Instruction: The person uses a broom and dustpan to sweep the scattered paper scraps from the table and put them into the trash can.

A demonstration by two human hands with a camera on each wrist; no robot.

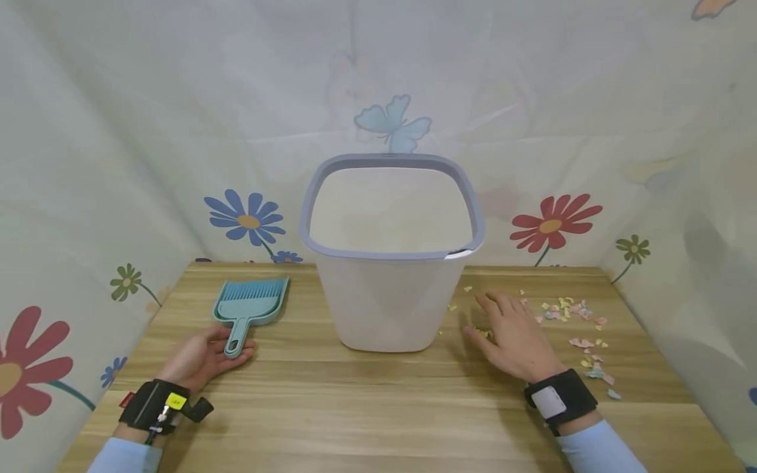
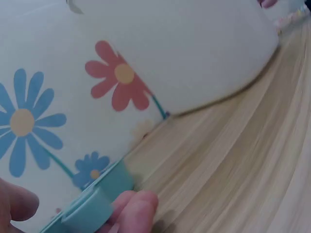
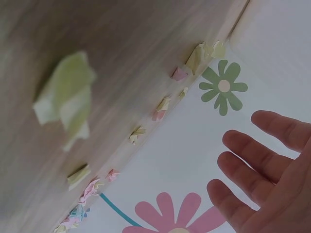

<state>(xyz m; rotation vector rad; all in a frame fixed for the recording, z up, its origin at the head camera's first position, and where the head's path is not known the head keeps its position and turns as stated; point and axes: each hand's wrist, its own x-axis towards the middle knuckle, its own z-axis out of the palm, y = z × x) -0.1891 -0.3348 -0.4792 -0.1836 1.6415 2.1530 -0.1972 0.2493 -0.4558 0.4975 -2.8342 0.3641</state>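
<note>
Currently, my left hand (image 1: 204, 358), thumb and fingers apart, is nearer the dustpan set (image 1: 251, 307), left of the bin (image 1: 387, 302); the set's long axis runs near-to-far, handle (image 1: 238, 334) over my fingers. My right hand (image 1: 520, 338), extended, adjoins paper scraps (image 1: 581, 343).

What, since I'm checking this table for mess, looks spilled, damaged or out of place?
Torn paper scraps lie scattered on the table near the right hand, loose rather than gathered. The bin has a white and dark patch at the near right corner of its grey-blue rim, possibly damage.
</note>
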